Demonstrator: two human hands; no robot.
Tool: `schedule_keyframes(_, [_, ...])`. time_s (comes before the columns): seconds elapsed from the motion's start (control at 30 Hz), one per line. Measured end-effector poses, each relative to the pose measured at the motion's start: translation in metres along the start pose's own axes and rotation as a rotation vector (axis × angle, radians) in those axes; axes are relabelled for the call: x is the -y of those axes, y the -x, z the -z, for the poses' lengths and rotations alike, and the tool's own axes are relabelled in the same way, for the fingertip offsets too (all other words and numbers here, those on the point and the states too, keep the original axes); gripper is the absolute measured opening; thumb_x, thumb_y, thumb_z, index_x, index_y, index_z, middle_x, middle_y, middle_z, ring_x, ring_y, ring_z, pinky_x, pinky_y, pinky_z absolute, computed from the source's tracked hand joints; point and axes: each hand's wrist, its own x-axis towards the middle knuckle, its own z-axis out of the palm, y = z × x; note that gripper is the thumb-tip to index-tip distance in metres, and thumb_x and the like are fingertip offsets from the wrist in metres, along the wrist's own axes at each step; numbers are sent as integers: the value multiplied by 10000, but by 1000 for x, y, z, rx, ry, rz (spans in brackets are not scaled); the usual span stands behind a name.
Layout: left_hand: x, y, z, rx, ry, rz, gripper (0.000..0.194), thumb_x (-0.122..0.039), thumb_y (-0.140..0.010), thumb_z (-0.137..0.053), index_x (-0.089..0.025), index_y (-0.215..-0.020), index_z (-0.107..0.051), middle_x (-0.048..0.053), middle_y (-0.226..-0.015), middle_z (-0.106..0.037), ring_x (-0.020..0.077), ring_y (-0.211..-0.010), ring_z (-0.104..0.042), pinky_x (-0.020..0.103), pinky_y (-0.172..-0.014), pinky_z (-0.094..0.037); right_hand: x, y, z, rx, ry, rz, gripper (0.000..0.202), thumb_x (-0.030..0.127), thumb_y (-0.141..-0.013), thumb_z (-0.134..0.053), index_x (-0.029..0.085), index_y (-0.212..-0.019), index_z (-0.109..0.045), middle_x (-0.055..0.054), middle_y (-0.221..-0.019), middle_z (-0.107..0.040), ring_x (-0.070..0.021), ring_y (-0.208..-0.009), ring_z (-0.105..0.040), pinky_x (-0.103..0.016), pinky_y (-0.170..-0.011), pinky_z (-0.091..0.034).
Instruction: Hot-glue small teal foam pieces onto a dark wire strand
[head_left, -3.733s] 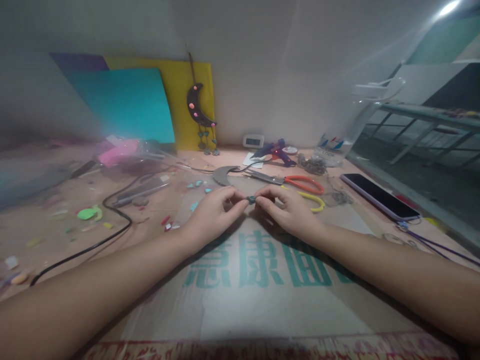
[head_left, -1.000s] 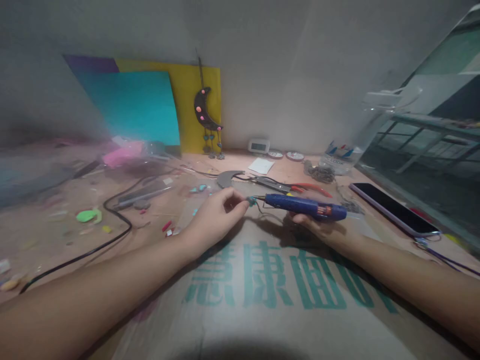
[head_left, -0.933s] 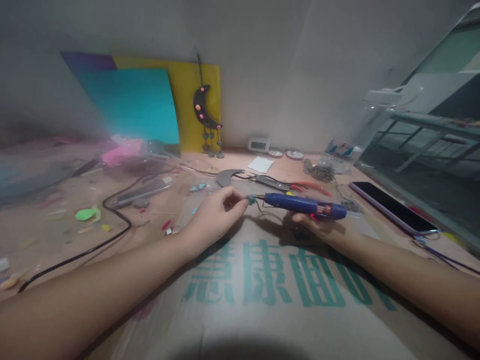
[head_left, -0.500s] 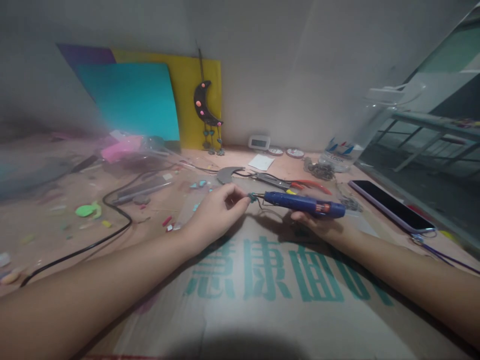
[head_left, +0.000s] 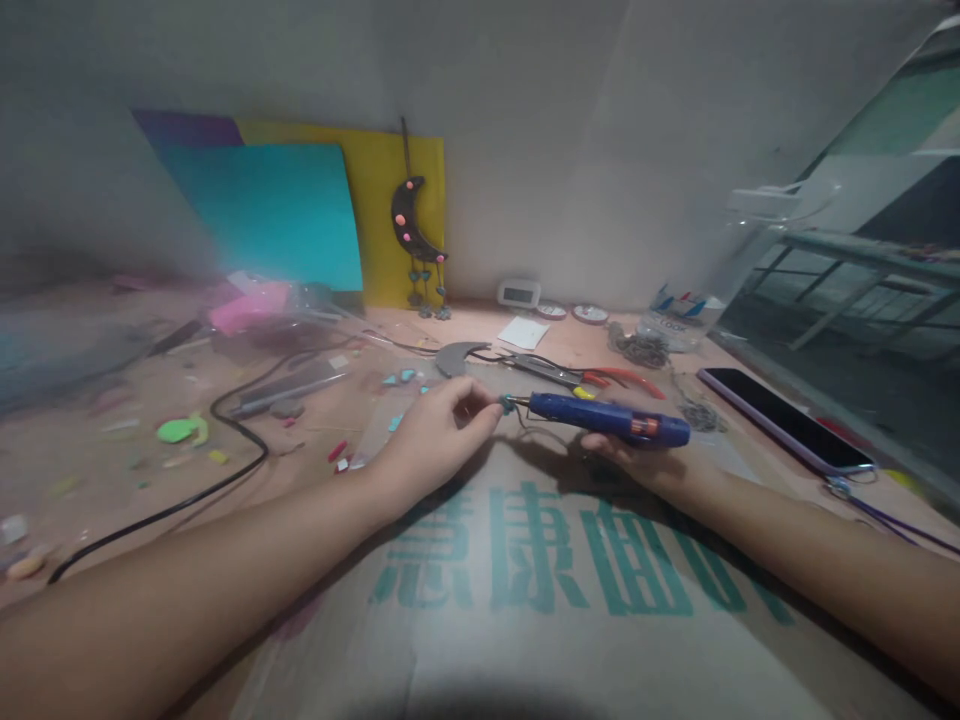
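1. Up from the back of the bench [head_left: 450, 322] comes the glue gun [head_left: 600, 413]: since the earliest frame it is moving into the right hand [head_left: 660, 465], and its nozzle [head_left: 521, 401] is now pointing at the small teal piece [head_left: 508, 403].
2. That teal piece is sitting on the near side of the grey crescent [head_left: 454, 358], a little to its right; the left hand [head_left: 431, 435] is closing narrowly on it, thumb against finger.
3. On the crescent's right, nearer the person, the right hand is wrapping around the gun; its handle is mostly hiding.
4. Whether the nozzle is touching the piece or just hovering, I cannot tell.
5. Handling, as I'm judging it: the piece is looking light, fiddly and possibly fragile, so its edge away from the nozzle is offering the safest pinch.
6. The gun is seeming heavier and stiff; its handle is giving the secure hold, while its metal tip is probably running hot.
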Motion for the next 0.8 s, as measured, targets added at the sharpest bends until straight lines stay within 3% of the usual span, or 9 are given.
schedule_keyframes(0.27, [4, 1, -1, 11, 27, -9, 95, -243, -840, -538, -176, -801, -592, -3, -777, -643, 142, -732, -570, 247, -694, -431, -15, 2, -5, -47, 17, 36, 297, 457, -714, -720, 224, -683, -539, 11, -621, -527, -154, -578, -487, -281, -537, -410])
schedule_keyframes(0.47, [5, 0, -2, 19, 31, -17, 112, -262, -844, -531, -175, -799, -585, 3, -776, -641, 147, -738, -575, 252, -694, -433, -5, 0, -4, -24, -17, 12, 339, 532, -760, -649, 218, -681, -544, 2, -610, -537, -161, -565, -496, -280, -502, -390])
schedule_keyframes(0.8, [2, 1, 0, 19, 18, -20, 116, -265, -839, -522, -180, -793, -587, 7, -783, -651, 158, -748, -585, 266, -706, -450, -3, 2, -3, -3, -56, 0, 318, 481, -752, -682, 227, -677, -506, 21, -605, -520, -153, -559, -500, -285, -524, -414])
